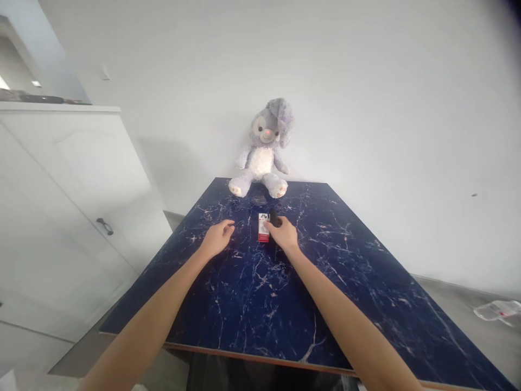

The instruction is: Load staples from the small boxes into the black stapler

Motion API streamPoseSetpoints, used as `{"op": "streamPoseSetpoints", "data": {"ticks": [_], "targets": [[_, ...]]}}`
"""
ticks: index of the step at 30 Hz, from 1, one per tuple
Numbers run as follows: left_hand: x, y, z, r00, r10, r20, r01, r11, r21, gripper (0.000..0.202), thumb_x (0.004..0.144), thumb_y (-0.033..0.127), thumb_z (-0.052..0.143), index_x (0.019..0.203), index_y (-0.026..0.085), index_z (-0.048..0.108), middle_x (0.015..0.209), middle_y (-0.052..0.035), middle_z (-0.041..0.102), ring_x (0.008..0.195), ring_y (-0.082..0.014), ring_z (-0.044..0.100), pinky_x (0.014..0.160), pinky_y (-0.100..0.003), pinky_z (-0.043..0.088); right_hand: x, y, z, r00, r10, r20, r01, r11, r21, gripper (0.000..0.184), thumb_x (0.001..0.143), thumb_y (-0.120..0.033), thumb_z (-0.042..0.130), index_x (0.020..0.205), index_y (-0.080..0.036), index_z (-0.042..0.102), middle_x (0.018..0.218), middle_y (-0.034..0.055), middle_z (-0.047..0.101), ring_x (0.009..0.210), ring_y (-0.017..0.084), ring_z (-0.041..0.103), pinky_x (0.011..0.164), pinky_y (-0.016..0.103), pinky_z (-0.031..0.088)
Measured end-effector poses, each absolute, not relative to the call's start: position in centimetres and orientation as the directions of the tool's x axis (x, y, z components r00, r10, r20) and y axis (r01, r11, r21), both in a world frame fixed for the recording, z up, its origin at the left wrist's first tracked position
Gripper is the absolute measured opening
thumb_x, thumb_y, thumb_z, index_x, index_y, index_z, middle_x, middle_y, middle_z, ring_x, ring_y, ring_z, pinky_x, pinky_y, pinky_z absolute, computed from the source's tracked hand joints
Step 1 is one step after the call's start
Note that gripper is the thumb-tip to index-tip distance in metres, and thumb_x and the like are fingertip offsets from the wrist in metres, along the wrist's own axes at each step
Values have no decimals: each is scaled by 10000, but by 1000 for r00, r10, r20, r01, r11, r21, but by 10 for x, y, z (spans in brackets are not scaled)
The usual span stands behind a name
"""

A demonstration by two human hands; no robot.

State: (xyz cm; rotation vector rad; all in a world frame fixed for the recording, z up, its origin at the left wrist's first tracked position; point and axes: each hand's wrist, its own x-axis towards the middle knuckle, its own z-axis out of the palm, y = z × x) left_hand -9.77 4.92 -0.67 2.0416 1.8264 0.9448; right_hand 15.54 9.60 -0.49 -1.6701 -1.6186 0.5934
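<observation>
A small white-and-red box (264,234) is on the dark blue marbled table (260,304), with dark printing on its upper part. My right hand (285,233) is closed around a slim black object (274,217) just right of the box; what kind of object it is does not show. The right thumb reaches over the box's front. To the left, apart from the box, my left hand (217,238) hovers low or rests on the table, its fingers loosely curled with a gap between thumb and forefinger, holding nothing.
A lilac plush toy (261,157) sits at the table's far edge against the white wall (366,98). A small dark patch or item (259,200) lies between its feet. White cabinets (73,217) stand at left. Clear plastic packaging (499,311) lies on the floor at right.
</observation>
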Motion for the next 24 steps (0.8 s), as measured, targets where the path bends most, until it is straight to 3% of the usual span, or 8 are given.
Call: {"op": "streamPoseSetpoints", "data": {"ticks": [4,7,9,11,13,17,21,24], "targets": [[-106,52,-7,-143,966,217,745,-39,666,411,1006,457,358,1250,246,613,973,-50,765,960,-242,705,889,-350,490,77,95,-9,61,976,211,581,137,-802,596,813,-590,620,1212,-148,609,1169,164,676,1088,299,651,963,409,486],[-117,55,-5,-218,949,227,788,33,615,442,995,480,381,1273,217,603,1053,-98,752,1033,-288,690,908,-387,484,45,106,-18,25,979,204,494,165,-853,592,896,-572,493,1284,-130,562,1241,193,626,1135,303,626,1008,445,474],[-126,57,-4,-226,949,221,801,52,597,455,980,477,422,1301,200,587,1074,-109,747,1039,-298,686,907,-394,482,39,122,-25,-16,979,204,409,193,-892,530,938,-475,416,1342,-148,522,1279,172,611,1104,272,639,982,432,504],[-134,59,-2,-188,963,194,794,32,607,465,969,489,447,1320,212,576,1063,-91,751,993,-285,696,882,-378,487,43,139,-31,-86,968,235,355,250,-901,503,923,-336,400,1393,-178,482,1313,135,606,1061,240,655,962,417,527],[-139,58,-1,-118,978,174,794,-12,608,474,959,514,463,1326,236,577,1026,-69,754,924,-269,704,843,-363,493,48,155,-35,-199,930,310,391,365,-845,597,845,-239,483,1438,-184,448,1362,118,591,1107,242,641,1042,421,479],[-139,55,1,54,969,242,826,-180,534,524,898,545,564,1313,227,592,1093,-91,727,968,-284,679,870,-381,492,54,173,-33,-422,847,322,447,504,-739,782,766,-179,549,1523,-133,358,1308,146,636,1204,283,597,1097,431,421],[-135,55,-1,156,943,294,877,-269,397,667,768,549,727,1333,228,575,1218,-118,682,1111,-349,619,978,-451,451,57,186,-26,-547,808,220,406,486,-774,969,692,-174,630,1576,-147,236,1263,133,659,1067,261,658,992,394,500],[-137,57,-6,130,949,287,908,-230,350,764,758,546,738,1409,222,506,1304,-133,643,1185,-372,584,1020,-477,428,58,194,-26,-591,792,154,384,444,-810,967,666,-170,652,1557,-190,278,1226,96,679,1028,244,668,942,376,523]]}}
